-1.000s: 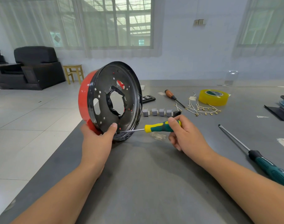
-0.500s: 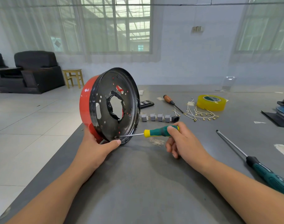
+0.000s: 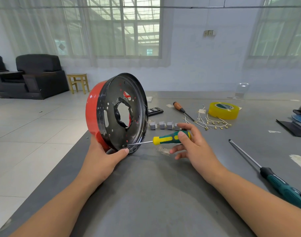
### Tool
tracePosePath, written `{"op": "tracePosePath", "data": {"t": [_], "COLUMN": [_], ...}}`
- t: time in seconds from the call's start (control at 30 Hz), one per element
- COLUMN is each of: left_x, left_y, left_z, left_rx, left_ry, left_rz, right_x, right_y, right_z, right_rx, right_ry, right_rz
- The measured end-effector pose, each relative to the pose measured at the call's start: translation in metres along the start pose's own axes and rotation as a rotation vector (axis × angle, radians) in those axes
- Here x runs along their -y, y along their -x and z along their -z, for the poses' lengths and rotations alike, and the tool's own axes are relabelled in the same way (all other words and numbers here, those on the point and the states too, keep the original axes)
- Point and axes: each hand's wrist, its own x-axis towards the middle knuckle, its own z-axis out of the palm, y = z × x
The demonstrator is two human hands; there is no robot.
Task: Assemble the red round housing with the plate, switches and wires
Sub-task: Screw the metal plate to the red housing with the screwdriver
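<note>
The yellow tape roll (image 3: 223,110) carries a green-and-white label on its top face, but the lettering is too small to read; no other writing is legible. The red round housing (image 3: 93,115) stands on edge at the near-left corner of the grey table (image 3: 155,194), its axis roughly level and its open side turned to the right. That side is covered by the black plate (image 3: 122,112), which has a ragged central opening and many small holes.

The left hand (image 3: 103,159) cups the housing's lower rim, thumb tip pressed against the plate's bottom edge. The right hand (image 3: 192,147) holds the yellow-and-green screwdriver (image 3: 165,139) loosely, thumb and forefinger pinching the handle and the other fingers spread. Its shaft lies nearly level, tip at what looks like a screw low on the plate.

Behind lie grey switches (image 3: 161,125), terminal wires (image 3: 213,123), a wooden-handled screwdriver (image 3: 180,108) and, at right, a long teal-handled screwdriver (image 3: 283,187).
</note>
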Motion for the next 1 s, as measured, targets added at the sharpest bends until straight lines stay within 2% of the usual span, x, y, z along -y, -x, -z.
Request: {"op": "tracePosePath", "data": {"t": [0.1,0.17,0.4,0.6,0.77,0.87,0.93,1.0], "left_x": [0.0,-0.001,0.0,0.0,0.001,0.002,0.001,0.001], "left_y": [0.001,0.001,0.0,0.0,0.002,0.001,0.0,0.0], "left_z": [0.0,0.0,0.0,-0.001,-0.003,-0.002,-0.002,-0.002], "left_rx": [-0.007,-0.005,-0.016,-0.02,-0.021,-0.02,-0.017,-0.014], "left_ry": [-0.001,-0.001,-0.002,0.007,-0.015,-0.001,0.003,0.007], "left_rz": [0.006,0.012,0.005,0.022,0.016,0.025,0.027,0.027], "right_x": [0.001,0.0,-0.002,0.001,0.001,0.002,0.002,0.001], "right_y": [0.001,0.001,-0.006,-0.005,-0.005,-0.005,-0.004,-0.005], "right_z": [0.004,0.004,0.008,0.008,0.01,0.013,0.013,0.011], "right_rx": [-0.058,-0.036,0.053,0.051,0.08,0.104,0.095,0.054], "right_ry": [0.202,0.254,-0.025,0.154,0.034,-0.011,0.083,0.284], "right_rz": [-0.01,-0.058,-0.143,-0.129,-0.164,-0.117,-0.117,-0.115]}}
